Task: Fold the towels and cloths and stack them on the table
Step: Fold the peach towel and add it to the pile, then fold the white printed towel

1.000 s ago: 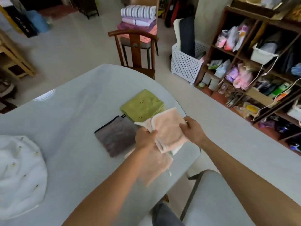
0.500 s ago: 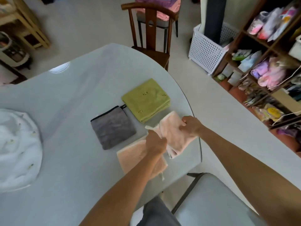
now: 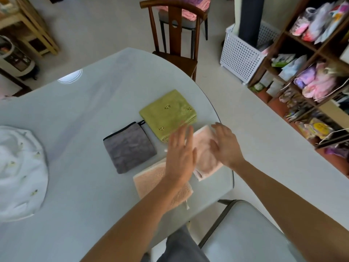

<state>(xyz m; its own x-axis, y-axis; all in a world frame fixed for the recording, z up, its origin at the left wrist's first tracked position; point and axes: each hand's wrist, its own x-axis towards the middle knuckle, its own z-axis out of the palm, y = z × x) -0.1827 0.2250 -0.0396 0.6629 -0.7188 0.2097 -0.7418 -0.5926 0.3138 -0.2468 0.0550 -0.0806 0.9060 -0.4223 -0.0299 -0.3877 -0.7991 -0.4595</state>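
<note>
A folded pale pink cloth [image 3: 204, 154] lies near the right edge of the grey table [image 3: 79, 152]. My left hand [image 3: 180, 156] and my right hand [image 3: 224, 146] hover over it with straight fingers, one on each side, holding nothing. A peach towel [image 3: 149, 179] lies flat under my left forearm. A folded green cloth [image 3: 168, 114] with small embroidered marks lies just beyond the hands. A folded grey cloth [image 3: 129, 148] with black trim sits to its left. A white bundle of cloth [image 3: 18, 173] rests at the table's left edge.
A wooden chair [image 3: 175, 35] with pink fabric behind it stands at the table's far side. A white perforated basket [image 3: 243, 52] and a crowded wooden shelf [image 3: 311, 72] line the right. A grey chair seat [image 3: 245, 233] is below my right arm.
Both hands gripped the pale pink cloth and lowered it to the table; they have now let go and opened above it. The view dipped lower toward the table.
</note>
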